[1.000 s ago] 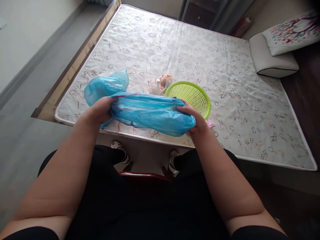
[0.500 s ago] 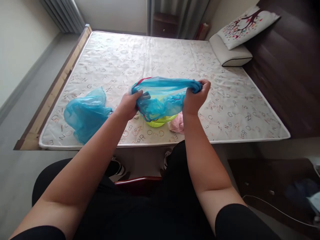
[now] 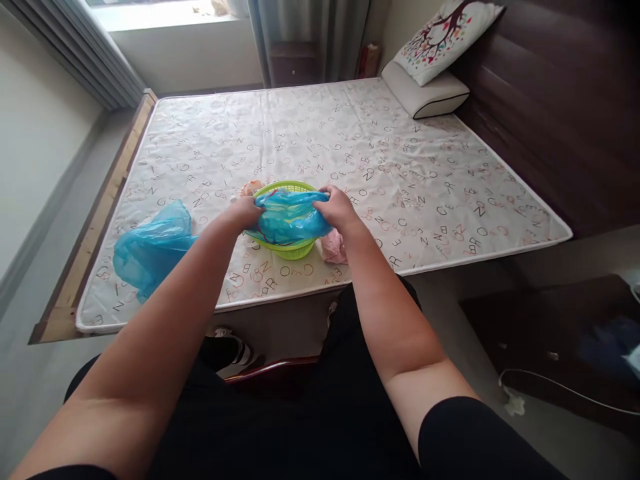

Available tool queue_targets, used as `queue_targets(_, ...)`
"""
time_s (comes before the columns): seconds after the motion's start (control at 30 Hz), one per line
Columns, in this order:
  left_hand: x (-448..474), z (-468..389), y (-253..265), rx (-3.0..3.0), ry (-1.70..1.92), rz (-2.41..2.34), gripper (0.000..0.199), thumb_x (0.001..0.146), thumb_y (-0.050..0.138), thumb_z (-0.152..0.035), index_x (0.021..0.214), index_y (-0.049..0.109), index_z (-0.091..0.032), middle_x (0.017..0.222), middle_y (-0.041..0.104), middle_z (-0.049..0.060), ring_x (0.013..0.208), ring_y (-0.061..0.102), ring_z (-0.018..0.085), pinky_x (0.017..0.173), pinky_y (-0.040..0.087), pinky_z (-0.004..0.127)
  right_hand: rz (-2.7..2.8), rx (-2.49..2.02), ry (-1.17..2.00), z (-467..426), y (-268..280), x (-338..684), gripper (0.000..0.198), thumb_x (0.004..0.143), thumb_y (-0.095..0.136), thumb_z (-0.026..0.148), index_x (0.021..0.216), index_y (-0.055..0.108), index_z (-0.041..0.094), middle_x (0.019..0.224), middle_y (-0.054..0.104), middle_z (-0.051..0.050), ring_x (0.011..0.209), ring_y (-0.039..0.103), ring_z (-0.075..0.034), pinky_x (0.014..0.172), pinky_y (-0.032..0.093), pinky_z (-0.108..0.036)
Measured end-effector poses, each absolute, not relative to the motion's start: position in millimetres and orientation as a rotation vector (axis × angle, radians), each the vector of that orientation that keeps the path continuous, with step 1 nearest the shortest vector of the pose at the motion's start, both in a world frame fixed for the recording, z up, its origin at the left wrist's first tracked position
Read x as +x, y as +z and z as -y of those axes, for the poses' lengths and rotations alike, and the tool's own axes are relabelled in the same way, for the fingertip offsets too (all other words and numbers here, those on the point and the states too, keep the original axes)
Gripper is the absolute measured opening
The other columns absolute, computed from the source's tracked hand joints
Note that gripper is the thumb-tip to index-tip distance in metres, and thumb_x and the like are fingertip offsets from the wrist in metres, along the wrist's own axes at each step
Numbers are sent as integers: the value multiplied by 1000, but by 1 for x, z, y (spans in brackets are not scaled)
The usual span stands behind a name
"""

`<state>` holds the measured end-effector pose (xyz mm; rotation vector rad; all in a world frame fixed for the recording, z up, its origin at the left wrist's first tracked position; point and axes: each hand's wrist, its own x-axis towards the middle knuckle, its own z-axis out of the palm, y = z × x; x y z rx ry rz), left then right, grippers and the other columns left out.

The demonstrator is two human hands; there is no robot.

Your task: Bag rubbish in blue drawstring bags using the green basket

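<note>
Pinching blue bag (image 3: 290,219) at either end with left hand (image 3: 246,212) and right hand (image 3: 337,208). Over green basket (image 3: 294,253), near pink cloth (image 3: 333,249).

Before you lies a letter-printed mattress (image 3: 425,167), with a dark headboard (image 3: 540,127) to your right and grey curtains (image 3: 85,47) either side of a bright window (image 3: 165,15)

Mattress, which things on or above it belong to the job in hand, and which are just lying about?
Apparently in use:
blue bag, held by left hand and right hand
green basket, beneath it

Seemingly lying about:
other blue bag
pink cloth
tree-print pillow
</note>
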<state>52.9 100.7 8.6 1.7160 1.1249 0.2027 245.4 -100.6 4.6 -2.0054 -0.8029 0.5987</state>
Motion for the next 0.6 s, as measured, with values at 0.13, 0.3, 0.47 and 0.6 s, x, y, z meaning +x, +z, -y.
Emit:
queue_targets(0.13, 36, -111, 25, 2244, 151, -1369, 24, 76, 84, -30, 71, 61, -24, 98, 77, 18, 129, 68, 50, 111, 52, 54, 739, -2105, 405, 101, 2, 256, 34, 95, 63, 14, 127, 73, 15, 134, 70, -18, 124, 68, -29, 115, 52, -39)
queue_targets(0.3, 17, -101, 29, 1766, 224, -1317, 24, 82, 89, -36, 90, 74, -19, 86, 76, 10, 99, 78, 33, 84, 63, 39, 679, -2243, 489, 109, -4, 254, 48, 96, 70, 19, 143, 64, 15, 148, 60, -25, 128, 66, -36, 115, 54, -49)
queue_targets(0.47, 9, -84, 30, 1014, 367, -992, 18, 99, 81, -35, 104, 75, -19, 84, 75, 1, 76, 73, 13, 68, 60, 20, 506, -1722, 816, 110, 2, 255, 56, 94, 80, 42, 139, 54, 20, 140, 69, -17, 124, 68, -29, 105, 59, -40)
queue_targets(0.6, 4, -77, 25, 1066, 499, -1033, 17, 89, 85, -16, 101, 73, -18, 88, 76, 3, 76, 73, 14, 76, 64, 24, 497, -1439, 828, 106, 4, 255, 51, 87, 78, 29, 132, 55, 24, 123, 72, -7, 111, 70, -22, 94, 59, -33)
